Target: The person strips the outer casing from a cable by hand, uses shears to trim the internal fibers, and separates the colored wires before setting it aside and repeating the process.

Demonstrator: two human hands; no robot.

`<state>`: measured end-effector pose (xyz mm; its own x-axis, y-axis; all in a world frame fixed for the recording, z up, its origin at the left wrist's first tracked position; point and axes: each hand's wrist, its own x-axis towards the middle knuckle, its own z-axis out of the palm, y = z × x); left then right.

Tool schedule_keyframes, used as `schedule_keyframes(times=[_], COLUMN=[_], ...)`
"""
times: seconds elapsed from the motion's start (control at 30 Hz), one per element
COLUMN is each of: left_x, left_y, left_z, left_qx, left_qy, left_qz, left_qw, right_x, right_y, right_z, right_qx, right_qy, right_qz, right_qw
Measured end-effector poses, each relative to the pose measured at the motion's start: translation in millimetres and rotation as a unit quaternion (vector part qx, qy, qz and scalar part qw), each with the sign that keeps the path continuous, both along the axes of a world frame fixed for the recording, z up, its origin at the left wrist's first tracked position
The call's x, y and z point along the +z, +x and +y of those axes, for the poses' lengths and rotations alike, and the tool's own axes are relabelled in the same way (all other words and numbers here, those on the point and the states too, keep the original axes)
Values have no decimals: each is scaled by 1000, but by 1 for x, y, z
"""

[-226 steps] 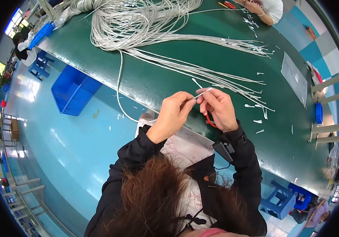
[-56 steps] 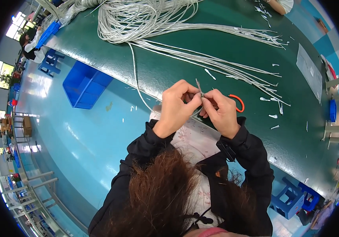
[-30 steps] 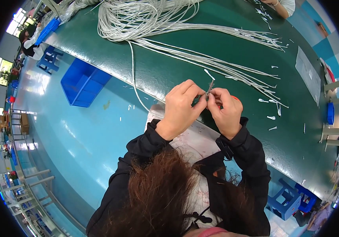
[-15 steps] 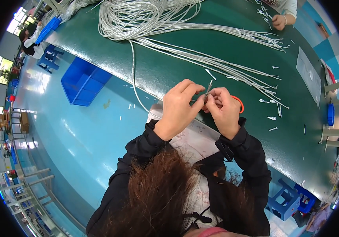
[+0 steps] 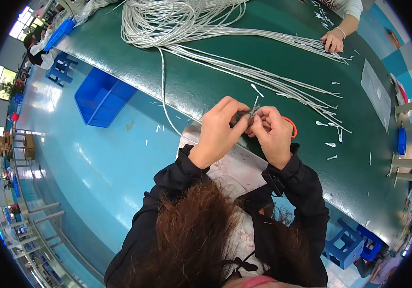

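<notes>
My left hand point(image 5: 219, 130) is closed in a pinch around the end of a grey-white cable, just over the near edge of the green table point(image 5: 191, 77). Against its fingertips, my right hand point(image 5: 274, 137) pinches the same cable end point(image 5: 252, 115), whose thin grey strands stick up, loose and frayed. An orange loop point(image 5: 291, 126), like a tool's handle, shows behind my right hand; the rest of it is hidden. One single cable point(image 5: 163, 86) runs from the big coil down past the table edge toward my left wrist.
A large coil of pale cable point(image 5: 162, 24) lies at the back, its cut ends fanned to the right. White scraps point(image 5: 330, 144) and a clear plastic bag point(image 5: 375, 93) lie on the right. Another person's hand point(image 5: 333, 41) touches the far cable ends. A blue bin point(image 5: 102, 101) stands left.
The other person's hand has moved down and left onto the far cable ends. My hands stay almost in place, while the strands between my fingertips have shifted and spread slightly.
</notes>
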<state>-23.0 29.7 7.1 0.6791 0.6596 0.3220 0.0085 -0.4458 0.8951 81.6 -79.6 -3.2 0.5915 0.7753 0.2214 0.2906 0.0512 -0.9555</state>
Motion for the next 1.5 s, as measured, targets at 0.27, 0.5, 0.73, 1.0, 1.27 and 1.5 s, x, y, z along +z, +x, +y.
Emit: schedule_keyframes(times=[0.27,0.5,0.73,1.0,1.27,1.5], left_x=[-4,1,0,-15,-4,-7], left_y=[2,-1,5,5,5,-2], left_z=[-6,-6,0,-10,4,3], left_qx=[20,31,33,14,-20,-4], left_qy=[-7,-52,221,-231,164,-161], left_qz=[-1,-9,-31,-43,-20,-10], left_qw=[1000,998,974,972,986,987], right_x=[-4,-1,-4,3,-4,-2], right_y=[-2,-2,3,-1,3,0], right_z=[1,3,1,3,0,-2], right_qx=[-10,-34,-19,-71,-16,-14], right_qy=[2,28,4,37,13,15], right_qz=[-49,-4,-186,-179,-77,-115], right_qw=[999,999,982,981,997,993])
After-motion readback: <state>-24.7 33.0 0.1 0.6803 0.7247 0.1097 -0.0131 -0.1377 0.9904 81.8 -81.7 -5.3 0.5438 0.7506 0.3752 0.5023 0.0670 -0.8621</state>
